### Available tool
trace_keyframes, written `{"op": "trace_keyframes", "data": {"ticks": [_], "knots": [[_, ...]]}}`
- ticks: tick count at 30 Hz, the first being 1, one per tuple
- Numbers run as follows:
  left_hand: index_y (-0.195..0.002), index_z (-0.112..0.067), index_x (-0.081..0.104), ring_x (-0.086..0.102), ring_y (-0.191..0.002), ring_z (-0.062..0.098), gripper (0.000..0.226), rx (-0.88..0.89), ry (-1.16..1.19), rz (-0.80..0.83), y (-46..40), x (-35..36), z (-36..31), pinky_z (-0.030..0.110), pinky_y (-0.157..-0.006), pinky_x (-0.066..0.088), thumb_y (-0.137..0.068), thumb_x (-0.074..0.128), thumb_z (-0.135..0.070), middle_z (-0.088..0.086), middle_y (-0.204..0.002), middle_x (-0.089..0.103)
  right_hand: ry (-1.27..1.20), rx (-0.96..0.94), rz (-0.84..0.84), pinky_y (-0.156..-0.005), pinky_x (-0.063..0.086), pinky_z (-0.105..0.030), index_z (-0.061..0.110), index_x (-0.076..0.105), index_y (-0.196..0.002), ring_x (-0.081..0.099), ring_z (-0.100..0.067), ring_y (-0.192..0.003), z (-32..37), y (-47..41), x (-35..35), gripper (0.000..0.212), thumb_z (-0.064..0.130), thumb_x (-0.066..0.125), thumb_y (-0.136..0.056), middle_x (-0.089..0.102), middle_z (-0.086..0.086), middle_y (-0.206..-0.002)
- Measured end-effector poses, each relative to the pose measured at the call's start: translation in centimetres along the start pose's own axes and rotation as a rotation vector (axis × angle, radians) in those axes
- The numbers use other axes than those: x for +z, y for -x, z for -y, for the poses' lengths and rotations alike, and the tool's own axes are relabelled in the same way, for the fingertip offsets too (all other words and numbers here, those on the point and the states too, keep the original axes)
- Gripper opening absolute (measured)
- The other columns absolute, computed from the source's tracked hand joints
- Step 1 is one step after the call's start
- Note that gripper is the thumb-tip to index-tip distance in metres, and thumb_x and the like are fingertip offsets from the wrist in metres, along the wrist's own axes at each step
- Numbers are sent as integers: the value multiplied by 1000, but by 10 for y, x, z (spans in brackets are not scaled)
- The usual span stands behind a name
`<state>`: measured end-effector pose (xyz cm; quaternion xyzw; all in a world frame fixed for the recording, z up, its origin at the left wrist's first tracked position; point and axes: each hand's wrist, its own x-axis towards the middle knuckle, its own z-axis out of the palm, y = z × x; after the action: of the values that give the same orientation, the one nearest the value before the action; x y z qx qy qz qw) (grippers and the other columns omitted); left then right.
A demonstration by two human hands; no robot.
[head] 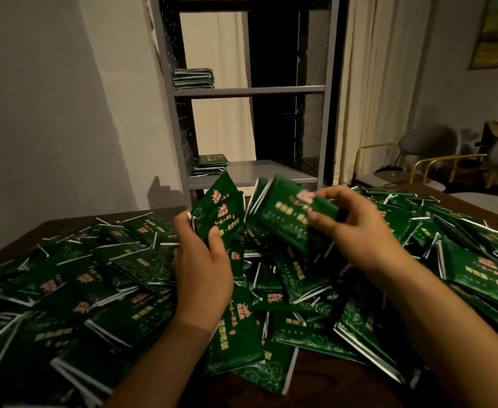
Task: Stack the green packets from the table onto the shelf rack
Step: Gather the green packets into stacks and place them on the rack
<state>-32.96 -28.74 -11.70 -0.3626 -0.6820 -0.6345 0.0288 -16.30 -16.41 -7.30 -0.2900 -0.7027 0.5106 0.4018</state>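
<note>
Glossy green packets point(271, 293) with pink-gold print, fingers of left hand point(202, 267) and right hand point(356, 228) around some.

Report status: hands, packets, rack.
Left hand holds a few green packets; right hand holds another bunch. Small stacks on two rack shelves. Big pile on table; path clear.

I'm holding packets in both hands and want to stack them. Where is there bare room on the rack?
The lower shelf is bare right of its small stack. The upper shelf is bare right of its stack. The table is crowded: the packet heap covers nearly all of it.
</note>
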Motion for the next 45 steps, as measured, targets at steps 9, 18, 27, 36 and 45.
{"op": "trace_keyframes", "data": {"ticks": [9, 18, 27, 36, 45], "knots": [[-155, -18, 28, 61, -122, 33, 54, -379, 583, 143, -8, 3, -6, 33, -68, 63, -105, 49, -22, 0, -154, 35, -80, 11, 131, -69, 60, -25, 24, 66, -119, 72, -12, -93, -7, -3, -6, 38, -2, 59, -92, 68, 3, -118], [-154, -30, 29, 51, -134, 25, 76, -343, 535, 216, -8, 4, 5, 48, -99, 55, -92, 72, -23, 4, -159, 35, 105, -198, 4, -69, 51, -7, 38, 55, -125, 54, 12, -105, -13, -6, -3, 63, 3, 77, -79, 62, 20, -117], [-142, -31, 48, 59, -125, 24, 63, -386, 628, 271, -3, 3, -2, 59, -103, 46, -84, 63, -12, -2, -138, 61, 159, -228, 71, -87, 58, -25, 34, 64, -121, 63, 1, -110, -18, -6, 4, 61, 5, 84, -71, 66, 18, -117], [-144, -29, 45, 62, -122, 17, 77, -303, 455, 357, 6, 2, -20, 47, -105, 48, -74, 77, -32, -1, -136, 63, 70, -213, 70, -86, 49, -11, 35, 29, -152, 55, 4, -118, -16, -2, 13, 103, 29, 86, -65, 45, 15, -141], [-120, -25, 46, 59, -75, 11, 39, -124, 75, 115, -10, -10, -10, 19, -53, 45, -91, 51, 1, 1, -97, 60, 264, -230, 232, -102, 53, -37, 32, 46, -134, 62, -1, -113, -23, -6, 56, 65, 18, 82, -81, 66, 15, -120]]}}
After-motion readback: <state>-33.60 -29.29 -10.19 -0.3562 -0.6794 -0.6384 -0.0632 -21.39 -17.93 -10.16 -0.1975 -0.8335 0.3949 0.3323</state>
